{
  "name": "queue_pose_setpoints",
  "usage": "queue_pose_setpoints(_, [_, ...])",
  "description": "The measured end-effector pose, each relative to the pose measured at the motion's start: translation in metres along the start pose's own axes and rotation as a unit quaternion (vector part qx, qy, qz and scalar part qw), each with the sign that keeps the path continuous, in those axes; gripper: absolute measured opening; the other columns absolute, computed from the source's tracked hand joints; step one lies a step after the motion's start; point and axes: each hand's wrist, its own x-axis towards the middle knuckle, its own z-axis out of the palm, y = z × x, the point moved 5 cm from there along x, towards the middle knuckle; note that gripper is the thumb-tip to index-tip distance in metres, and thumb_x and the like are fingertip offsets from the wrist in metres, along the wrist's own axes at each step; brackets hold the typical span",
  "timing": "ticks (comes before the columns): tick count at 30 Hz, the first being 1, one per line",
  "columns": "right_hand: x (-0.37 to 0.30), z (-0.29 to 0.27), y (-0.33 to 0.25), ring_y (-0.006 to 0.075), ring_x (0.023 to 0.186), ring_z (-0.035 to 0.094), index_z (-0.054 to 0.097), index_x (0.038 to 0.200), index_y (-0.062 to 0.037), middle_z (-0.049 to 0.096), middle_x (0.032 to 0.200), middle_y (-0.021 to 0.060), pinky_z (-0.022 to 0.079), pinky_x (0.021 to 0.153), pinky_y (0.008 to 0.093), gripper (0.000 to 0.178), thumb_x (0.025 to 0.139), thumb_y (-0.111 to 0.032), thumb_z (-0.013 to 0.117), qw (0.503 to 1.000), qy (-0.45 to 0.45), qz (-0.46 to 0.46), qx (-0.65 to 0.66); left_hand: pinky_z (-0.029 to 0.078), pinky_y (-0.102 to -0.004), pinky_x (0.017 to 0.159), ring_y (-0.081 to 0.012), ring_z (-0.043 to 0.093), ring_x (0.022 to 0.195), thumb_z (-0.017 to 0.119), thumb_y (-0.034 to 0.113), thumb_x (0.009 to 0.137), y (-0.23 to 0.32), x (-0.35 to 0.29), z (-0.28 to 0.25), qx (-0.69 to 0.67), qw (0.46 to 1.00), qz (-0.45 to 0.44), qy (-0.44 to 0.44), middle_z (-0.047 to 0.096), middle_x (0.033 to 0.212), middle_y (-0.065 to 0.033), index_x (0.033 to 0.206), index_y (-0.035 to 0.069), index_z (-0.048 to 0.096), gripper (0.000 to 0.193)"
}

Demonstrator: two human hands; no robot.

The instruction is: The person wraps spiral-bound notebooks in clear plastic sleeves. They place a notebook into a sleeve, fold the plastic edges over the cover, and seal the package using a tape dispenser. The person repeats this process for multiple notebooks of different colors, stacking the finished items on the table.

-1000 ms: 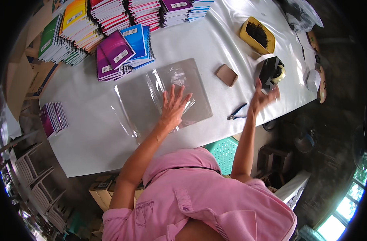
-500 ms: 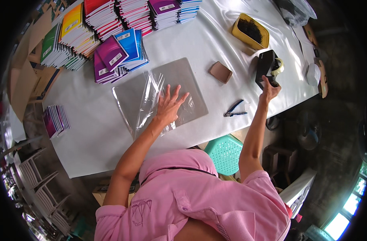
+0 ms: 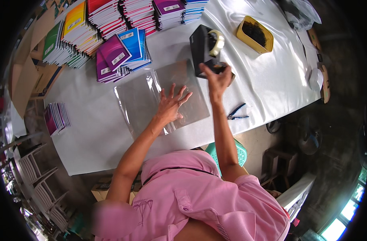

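Note:
My left hand [image 3: 172, 105] lies spread on a clear plastic film [image 3: 151, 86]. The film rests over a flat grey sheet [image 3: 193, 96] with rounded corners. In my right hand [image 3: 218, 80] is the near end of a black tape dispenser [image 3: 198, 44], the thumb on its side and some fingers hidden behind it. A roll of pale yellow tape [image 3: 217, 43] sits in the dispenser. The dispenser stands just right of the sheet's far corner; whether it touches the table cannot be told. A pair of blue-handled nippers [image 3: 237, 112] lies to the right of my right wrist.
Tall stacks of spiral notebooks [image 3: 107, 20] line the far left, with purple and blue ones [image 3: 119, 52] nearer. A small purple notebook pile [image 3: 57, 117] is at left. A yellow tub [image 3: 268, 46] of dark bits stands far right. A green stool [image 3: 240, 154] is below the table edge.
My right hand has brought the tape dispenser leftward, close to the grey sheet. The small brown block is now out of sight. My left hand stays spread, and the film looks flatter.

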Motion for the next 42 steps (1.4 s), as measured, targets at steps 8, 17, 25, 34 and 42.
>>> queue_pose_setpoints(8, [-0.032, 0.034, 0.017, 0.0368, 0.100, 0.050, 0.045, 0.112, 0.0026, 0.050, 0.106, 0.0197, 0.040, 0.087, 0.0442, 0.068, 0.062, -0.021, 0.084, 0.989, -0.053, -0.055, -0.125, 0.025, -0.0671, 0.105, -0.0376, 0.023, 0.141, 0.086, 0.037, 0.057, 0.000, -0.002, 0.002, -0.006, 1.000, 0.003, 0.002, 0.025, 0.156, -0.0022, 0.148, 0.033, 0.029, 0.107])
queue_pose_setpoints(17, [-0.037, 0.021, 0.029, 0.0372, 0.113, 0.047, 0.040, 0.118, 0.0014, 0.046, 0.123, 0.0214, 0.039, 0.095, 0.0436, 0.074, 0.065, -0.021, 0.087, 0.981, -0.098, -0.122, -0.118, 0.021, -0.0656, 0.107, -0.0381, 0.028, 0.139, 0.080, 0.033, 0.069, -0.005, -0.025, -0.020, -0.074, 0.987, -0.004, 0.143, 0.034, 0.150, -0.0043, 0.142, 0.027, 0.043, 0.082])
queue_pose_setpoints(25, [-0.007, 0.056, -0.070, 0.0323, 0.119, 0.048, 0.055, 0.110, -0.0044, 0.052, 0.126, 0.0153, 0.039, 0.098, 0.0421, 0.036, 0.079, -0.007, 0.073, 0.947, -0.138, -0.277, -0.081, 0.022, -0.0645, 0.107, -0.0440, 0.026, 0.138, 0.069, 0.038, 0.081, -0.059, -0.110, 0.009, -0.061, 0.970, -0.118, 0.204, 0.031, 0.152, -0.0095, 0.146, 0.027, 0.037, 0.074])
queue_pose_setpoints(34, [0.100, 0.192, -0.083, 0.0177, 0.112, 0.058, 0.067, 0.113, -0.0125, 0.067, 0.115, 0.0032, 0.037, 0.101, 0.0422, 0.035, 0.079, -0.004, 0.065, 0.809, -0.156, -0.515, -0.236, 0.023, -0.0587, 0.109, -0.0420, 0.023, 0.140, 0.067, 0.034, 0.084, -0.072, -0.108, -0.026, -0.109, 0.957, -0.155, 0.220, 0.027, 0.153, -0.0131, 0.147, 0.024, 0.035, 0.071])
queue_pose_setpoints(42, [0.110, 0.178, -0.104, 0.0192, 0.112, 0.060, 0.068, 0.110, -0.0113, 0.068, 0.113, 0.0057, 0.035, 0.104, 0.0424, 0.038, 0.076, 0.003, 0.060, 0.783, -0.163, -0.557, -0.224, 0.023, -0.0458, 0.114, -0.0325, 0.028, 0.141, 0.054, 0.036, 0.096, -0.093, -0.067, -0.072, -0.616, 0.724, -0.124, 0.284, 0.035, 0.150, -0.0157, 0.146, 0.010, 0.034, 0.060])
